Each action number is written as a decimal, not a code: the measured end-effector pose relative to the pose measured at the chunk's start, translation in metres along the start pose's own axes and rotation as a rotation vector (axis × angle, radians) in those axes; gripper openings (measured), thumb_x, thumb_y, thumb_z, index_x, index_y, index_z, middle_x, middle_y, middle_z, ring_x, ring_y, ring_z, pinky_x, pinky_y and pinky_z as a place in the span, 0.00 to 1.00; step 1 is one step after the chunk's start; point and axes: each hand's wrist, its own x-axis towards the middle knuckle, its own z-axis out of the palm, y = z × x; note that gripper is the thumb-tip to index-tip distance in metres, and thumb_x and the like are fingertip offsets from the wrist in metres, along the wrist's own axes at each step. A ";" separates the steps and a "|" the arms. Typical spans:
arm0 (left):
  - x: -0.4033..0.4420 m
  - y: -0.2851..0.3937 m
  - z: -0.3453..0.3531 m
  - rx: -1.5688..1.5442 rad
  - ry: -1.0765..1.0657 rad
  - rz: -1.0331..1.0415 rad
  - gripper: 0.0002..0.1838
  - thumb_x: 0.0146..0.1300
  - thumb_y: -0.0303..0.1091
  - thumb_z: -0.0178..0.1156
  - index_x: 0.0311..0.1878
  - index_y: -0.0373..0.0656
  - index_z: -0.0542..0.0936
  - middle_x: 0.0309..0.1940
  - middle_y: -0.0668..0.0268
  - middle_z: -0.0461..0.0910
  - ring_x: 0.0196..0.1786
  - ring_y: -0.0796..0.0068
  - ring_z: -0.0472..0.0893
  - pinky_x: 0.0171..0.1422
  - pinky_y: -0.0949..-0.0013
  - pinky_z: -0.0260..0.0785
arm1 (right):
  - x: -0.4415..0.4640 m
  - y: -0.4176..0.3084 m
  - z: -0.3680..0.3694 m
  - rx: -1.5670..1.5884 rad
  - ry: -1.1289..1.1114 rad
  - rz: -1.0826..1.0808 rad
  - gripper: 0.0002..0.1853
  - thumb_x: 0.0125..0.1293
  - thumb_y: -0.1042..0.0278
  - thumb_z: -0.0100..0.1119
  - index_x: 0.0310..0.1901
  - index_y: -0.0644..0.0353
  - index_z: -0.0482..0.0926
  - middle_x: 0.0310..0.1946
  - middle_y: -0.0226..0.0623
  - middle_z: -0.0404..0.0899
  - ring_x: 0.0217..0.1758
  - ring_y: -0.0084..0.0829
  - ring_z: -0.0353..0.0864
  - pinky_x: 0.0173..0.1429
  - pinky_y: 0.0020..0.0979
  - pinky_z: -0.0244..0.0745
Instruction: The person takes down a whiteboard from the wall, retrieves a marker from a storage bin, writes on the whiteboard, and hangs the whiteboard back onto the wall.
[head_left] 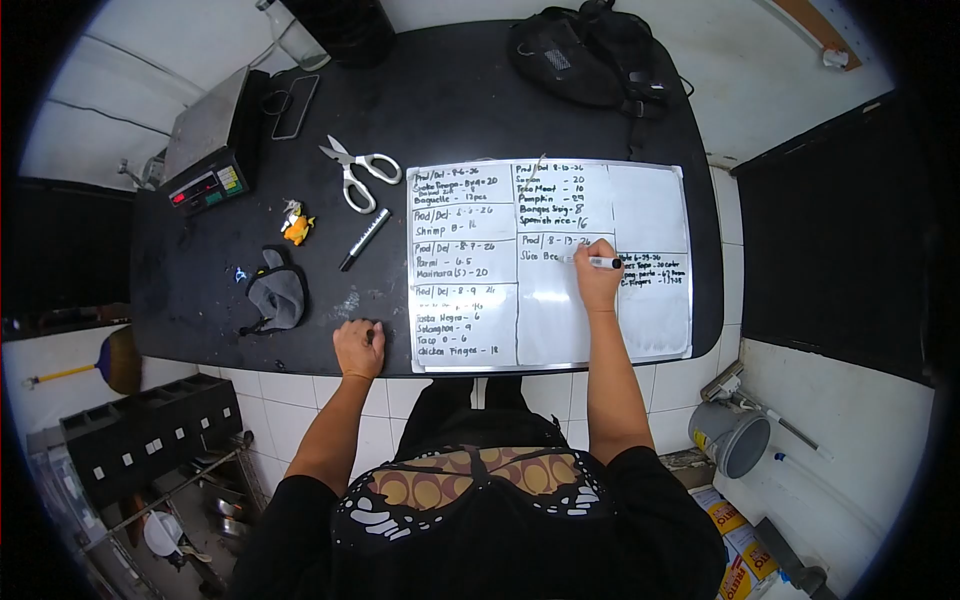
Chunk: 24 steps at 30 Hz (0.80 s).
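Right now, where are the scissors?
In the head view, the scissors lie on the black table, left of the whiteboard, just above the marker lying there.

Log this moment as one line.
Right hand: marker at whiteboard | left hand: small dark item, near table edge | scissors: open, on table

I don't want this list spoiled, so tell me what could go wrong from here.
The right hand, gripping a marker, works close to the written date and the right-hand notes, so it might smear ink.

The whiteboard reaches the table's near edge; leaning on that side could perhaps shift or tip it.

The left hand seems to hold a small dark object by that edge; it could drop to the floor.
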 end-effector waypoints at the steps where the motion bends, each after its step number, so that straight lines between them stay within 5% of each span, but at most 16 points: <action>1: 0.000 0.001 0.000 -0.002 0.002 0.000 0.10 0.56 0.35 0.59 0.22 0.45 0.72 0.23 0.64 0.72 0.31 0.59 0.72 0.37 0.60 0.59 | 0.001 0.003 0.001 0.012 0.025 -0.004 0.13 0.54 0.75 0.60 0.18 0.62 0.66 0.14 0.29 0.65 0.19 0.19 0.61 0.26 0.25 0.60; 24: -0.001 0.000 0.001 -0.022 0.013 -0.003 0.09 0.54 0.34 0.60 0.22 0.45 0.73 0.22 0.64 0.72 0.31 0.59 0.72 0.37 0.59 0.59 | 0.005 0.010 -0.015 -0.062 0.045 0.098 0.12 0.54 0.73 0.62 0.19 0.62 0.69 0.14 0.30 0.69 0.19 0.19 0.64 0.27 0.26 0.63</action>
